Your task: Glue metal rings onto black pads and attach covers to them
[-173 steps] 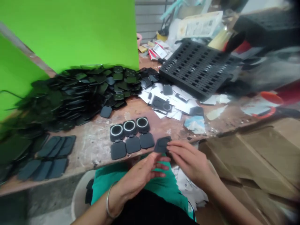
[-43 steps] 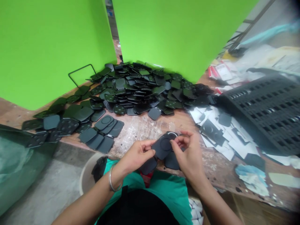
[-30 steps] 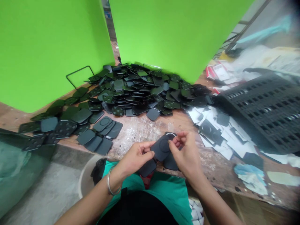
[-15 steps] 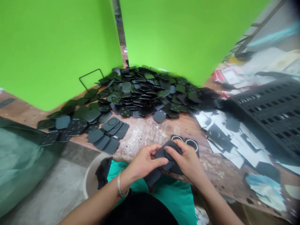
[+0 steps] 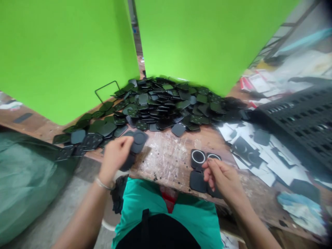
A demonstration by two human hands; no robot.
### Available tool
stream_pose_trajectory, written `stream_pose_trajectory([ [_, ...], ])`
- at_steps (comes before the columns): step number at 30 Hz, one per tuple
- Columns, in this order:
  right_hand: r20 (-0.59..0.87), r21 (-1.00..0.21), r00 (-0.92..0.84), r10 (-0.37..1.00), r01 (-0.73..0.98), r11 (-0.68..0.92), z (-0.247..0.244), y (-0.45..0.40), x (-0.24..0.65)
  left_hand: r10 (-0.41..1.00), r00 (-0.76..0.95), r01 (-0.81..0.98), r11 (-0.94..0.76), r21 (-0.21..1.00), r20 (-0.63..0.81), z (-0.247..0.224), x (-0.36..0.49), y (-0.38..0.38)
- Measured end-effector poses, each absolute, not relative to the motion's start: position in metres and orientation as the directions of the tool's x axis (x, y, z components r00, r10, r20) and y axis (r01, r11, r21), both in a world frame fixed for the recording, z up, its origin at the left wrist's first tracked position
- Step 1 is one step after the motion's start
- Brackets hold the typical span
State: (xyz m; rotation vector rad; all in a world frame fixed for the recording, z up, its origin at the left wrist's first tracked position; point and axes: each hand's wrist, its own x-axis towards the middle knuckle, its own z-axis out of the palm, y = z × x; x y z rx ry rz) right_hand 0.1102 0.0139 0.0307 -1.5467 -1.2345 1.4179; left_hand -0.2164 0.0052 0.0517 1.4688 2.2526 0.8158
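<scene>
- Charcoal in colour, a folding pad [image 5: 139, 139] with a raised circle on its upper panel is grasped in your left hand [image 5: 115, 159], fingers curled at its edge, over the left part of the worktable [image 5: 160, 155].
- Your right hand [image 5: 221, 174] hovers low at the table's near side, fingers bent and thumb close to the index finger; whether the tips touch or pinch anything, you cannot tell from this view.
- Two ringed pads [image 5: 198, 156] lie open side by side by that hand, white rings on the far panels, plain dark panels towards you; your fingers partly cover the right one.
- A silver bangle [image 5: 103, 185] circles your left wrist, above teal trousers [image 5: 140, 197].
- Behind the work area, a broad heap of black pads [image 5: 166, 107] sprawls across the wood, up against two lime-green panels [image 5: 194, 41] parted by a narrow gap.
- A thin wire frame [image 5: 105, 84] stands at the heap's left side.
- To your right, loose white sheets [image 5: 267, 166] bear several dark pads, near a black slotted crate [image 5: 293, 114] and a crumpled blue-and-white cloth [image 5: 302, 211].
- Below the table's left edge sit a translucent green bag [image 5: 31, 183] and a pale bucket [image 5: 110, 221], partly hidden by your arm.
</scene>
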Motion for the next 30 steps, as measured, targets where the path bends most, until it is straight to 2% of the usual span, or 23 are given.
stream_pose_trajectory([
  [1,-0.303,-0.936,-0.033,0.952,0.196,-0.291,0.032,0.014,0.118,0.882,-0.465,0.769,0.361,0.528,0.074,0.054,-0.233,0.008],
  [6,-0.213,-0.941,0.076,0.974,0.254,-0.226,0.033,0.016,0.156,0.872,-0.476,0.841,0.415,0.346,0.111,0.045,-0.278,0.021],
  [10,-0.076,-0.896,0.165,0.983,0.421,-0.14,0.023,0.019,0.183,0.919,-0.319,0.94,0.275,0.204,0.23,0.027,-0.281,0.024],
  [13,0.11,-0.773,0.212,0.971,0.633,-0.051,0.013,0.025,0.204,0.929,-0.238,0.97,0.209,0.128,0.283,0.026,-0.277,0.023],
  [16,0.253,-0.552,0.186,0.949,0.834,-0.016,0.003,0.037,0.229,0.932,-0.238,0.971,0.221,0.09,0.274,0.036,-0.266,0.024],
  [18,0.284,-0.399,0.179,0.942,0.916,-0.053,-0.001,0.049,0.245,0.928,-0.277,0.96,0.257,0.11,0.25,0.044,-0.249,0.026],
  [20,0.28,-0.312,0.199,0.939,0.944,-0.107,-0.003,0.063,0.257,0.922,-0.286,0.952,0.242,0.189,0.259,0.049,-0.226,0.028],
  [23,0.241,-0.28,0.216,0.946,0.949,-0.146,-0.004,0.081,0.264,0.938,-0.166,0.928,0.044,0.371,0.303,0.046,-0.184,0.029],
  [25,0.213,-0.262,0.2,0.956,0.955,-0.141,-0.004,0.09,0.261,0.961,-0.078,0.868,-0.064,0.492,0.265,0.038,-0.158,0.027],
  [28,0.192,-0.223,0.171,0.966,0.967,-0.127,-0.005,0.095,0.249,0.983,0.031,0.768,-0.139,0.626,0.18,0.025,-0.125,0.02],
  [30,0.19,-0.143,0.167,0.968,0.98,-0.141,-0.006,0.094,0.241,0.983,0.095,0.699,-0.178,0.693,0.157,0.018,-0.109,0.016],
])
